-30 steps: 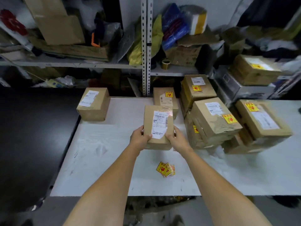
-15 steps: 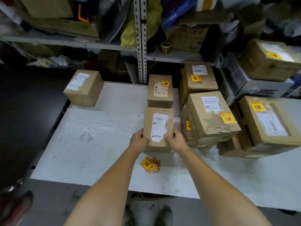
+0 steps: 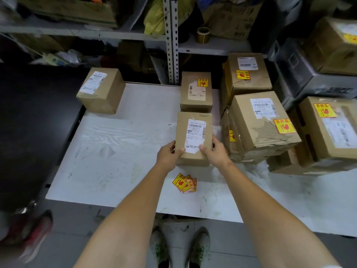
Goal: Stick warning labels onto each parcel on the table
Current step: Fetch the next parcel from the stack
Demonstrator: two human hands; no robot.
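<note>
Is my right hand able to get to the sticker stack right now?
Likely yes, after letting go: the right hand grips the parcel, but the sticker stack lies uncovered on the table just nearer you, nothing between.

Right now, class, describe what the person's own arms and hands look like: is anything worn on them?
The left forearm and right forearm are bare, with no sleeve over them. The left hand and right hand wear no gloves, and no watch, bracelet or ring shows on the wrists or hands.
</note>
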